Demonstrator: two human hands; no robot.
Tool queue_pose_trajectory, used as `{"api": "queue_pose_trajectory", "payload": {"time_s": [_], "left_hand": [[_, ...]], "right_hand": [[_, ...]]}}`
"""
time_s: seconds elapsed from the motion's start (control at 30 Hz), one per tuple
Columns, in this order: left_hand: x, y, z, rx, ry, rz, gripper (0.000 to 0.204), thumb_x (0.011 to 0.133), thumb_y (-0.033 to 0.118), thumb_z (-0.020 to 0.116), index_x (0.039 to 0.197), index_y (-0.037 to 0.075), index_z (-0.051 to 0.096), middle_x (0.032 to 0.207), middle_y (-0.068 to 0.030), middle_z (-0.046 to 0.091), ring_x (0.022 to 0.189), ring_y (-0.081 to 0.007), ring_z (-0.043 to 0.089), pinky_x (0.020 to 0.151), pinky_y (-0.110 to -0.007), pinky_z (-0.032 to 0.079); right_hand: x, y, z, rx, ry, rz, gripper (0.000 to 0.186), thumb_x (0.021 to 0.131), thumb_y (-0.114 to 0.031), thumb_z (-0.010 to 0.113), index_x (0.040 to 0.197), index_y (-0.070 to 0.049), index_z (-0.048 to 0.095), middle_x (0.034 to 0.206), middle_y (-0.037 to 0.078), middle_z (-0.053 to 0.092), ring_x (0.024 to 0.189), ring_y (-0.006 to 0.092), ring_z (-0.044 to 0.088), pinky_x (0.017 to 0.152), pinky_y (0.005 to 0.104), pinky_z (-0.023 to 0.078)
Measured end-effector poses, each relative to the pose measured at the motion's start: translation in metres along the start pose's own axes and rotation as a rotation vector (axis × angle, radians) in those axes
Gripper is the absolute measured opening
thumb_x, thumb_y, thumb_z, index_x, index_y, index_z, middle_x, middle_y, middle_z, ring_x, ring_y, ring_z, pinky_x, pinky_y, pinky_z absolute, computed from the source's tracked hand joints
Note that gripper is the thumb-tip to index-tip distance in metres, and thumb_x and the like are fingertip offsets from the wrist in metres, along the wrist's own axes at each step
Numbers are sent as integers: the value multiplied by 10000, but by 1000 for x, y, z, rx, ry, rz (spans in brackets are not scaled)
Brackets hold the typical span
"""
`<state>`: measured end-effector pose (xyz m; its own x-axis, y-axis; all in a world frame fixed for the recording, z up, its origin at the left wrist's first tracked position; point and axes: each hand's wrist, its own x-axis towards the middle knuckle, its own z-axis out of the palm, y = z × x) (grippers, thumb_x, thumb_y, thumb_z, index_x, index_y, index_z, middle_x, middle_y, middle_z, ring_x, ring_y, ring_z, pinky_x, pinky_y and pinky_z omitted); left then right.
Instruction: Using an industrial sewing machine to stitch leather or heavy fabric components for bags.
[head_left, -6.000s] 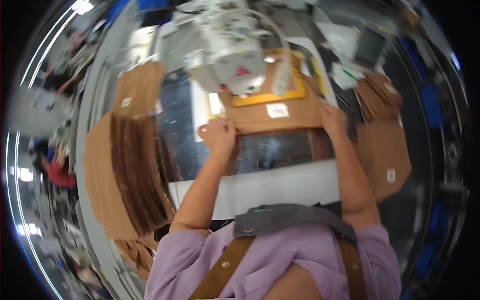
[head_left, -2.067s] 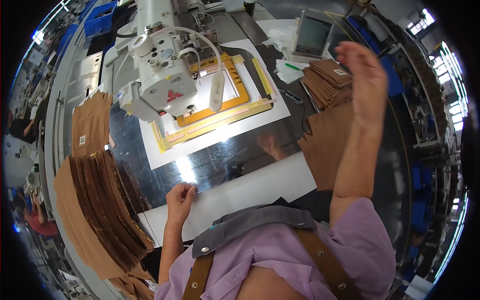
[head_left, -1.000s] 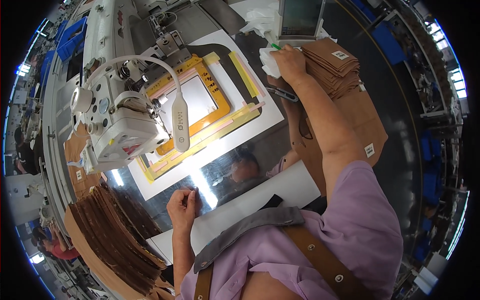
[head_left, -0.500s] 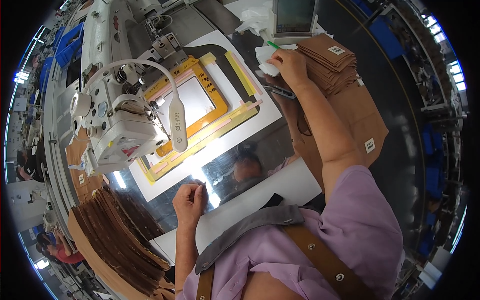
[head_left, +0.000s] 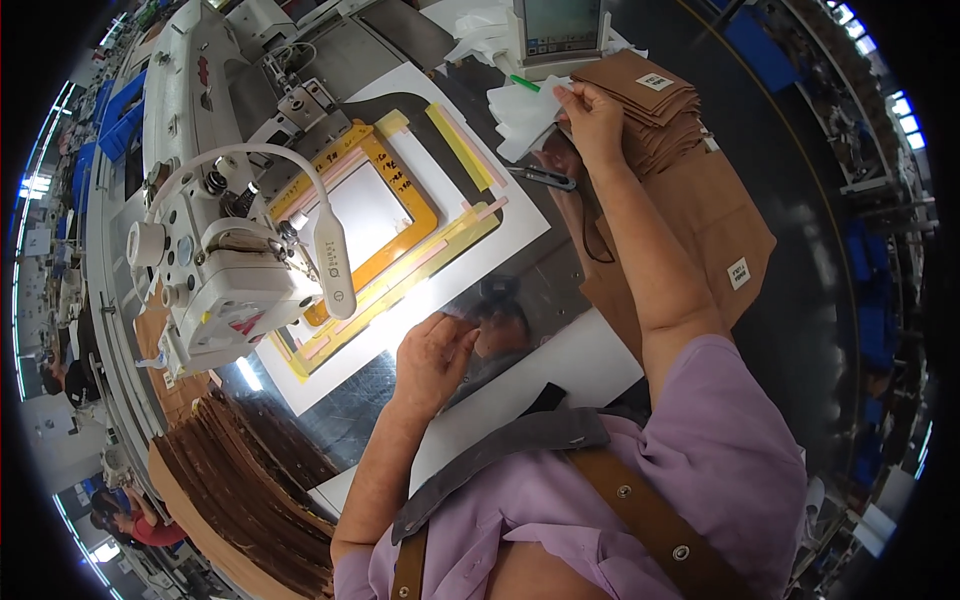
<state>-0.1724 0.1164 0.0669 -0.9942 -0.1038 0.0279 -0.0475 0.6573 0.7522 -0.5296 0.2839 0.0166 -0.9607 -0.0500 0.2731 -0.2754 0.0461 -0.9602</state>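
Thumb and fingers of my right hand [head_left: 594, 122] pinch the edge of a thin white sheet [head_left: 540, 122], drawn up from a small pile of white sheets beside a green pen [head_left: 524, 83]. My left hand [head_left: 434, 362] hovers over the shiny metal table [head_left: 520, 290] with loosely bent fingers, the thumb apart and nothing seen in it. Left of it stands a white sewing machine [head_left: 235, 300]. Under its head lies an orange clamp frame [head_left: 400, 185] with handwritten marks, on a white board edged with yellow and pink tape strips.
Brown fabric pieces [head_left: 690, 215] with white labels are stacked at the right. A thick pile of brown pieces [head_left: 235, 490] fills the lower left. Thread snips [head_left: 545, 178] lie near my right wrist. A screen [head_left: 562, 28] stands at the back; a lamp [head_left: 332, 260] hangs by the machine.
My right hand has shifted right, lifting the white sheet's edge off the pile. My left hand has moved right and forward, its fist loosening. The view has shifted slightly.
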Motion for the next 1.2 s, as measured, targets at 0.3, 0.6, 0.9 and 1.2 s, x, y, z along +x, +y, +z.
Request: {"api": "queue_pose_trajectory", "payload": {"time_s": [0.3, 0.6, 0.9, 1.2], "left_hand": [[51, 18, 5, -271, 289, -15, 476, 903, -50, 732, 1347, -15, 563, 1329, -179, 642, 1002, -211, 749, 813, -310, 618], [-15, -8, 13, -99, 130, -185, 271, 792, -54, 692, 1022, 67, 770, 936, -136, 772, 848, -254, 764, 761, -322, 578], [-102, -18, 13, -288, 318, -384, 209, 884, -61, 728, 1074, 23, 751, 974, -118, 786, 865, -161, 755, 776, -278, 599], [-148, -31, 10, -466, 482, -379, 212, 899, -79, 691, 1088, 16, 708, 1101, -138, 746, 951, -206, 744, 814, -298, 608]], "right_hand": [[-121, -106, 30, -70, -851, -359, 136, 887, -179, 789, 977, -76, 792, 817, 104, 739, 718, 166, 697, 683, 321, 529], [33, 0, 25, -678, -201, -516, 323, 906, -284, 751, 1146, -70, 727, 1095, 133, 724, 961, 321, 722, 811, 433, 571], [59, 7, 37, -1170, -409, -499, 434, 905, -356, 755, 1250, -120, 640, 1188, 93, 664, 1091, 347, 676, 877, 480, 556], [55, -19, 54, -1131, -414, -558, 225, 971, -205, 689, 1137, -57, 723, 1142, 116, 696, 1038, 316, 698, 860, 423, 566]]}}
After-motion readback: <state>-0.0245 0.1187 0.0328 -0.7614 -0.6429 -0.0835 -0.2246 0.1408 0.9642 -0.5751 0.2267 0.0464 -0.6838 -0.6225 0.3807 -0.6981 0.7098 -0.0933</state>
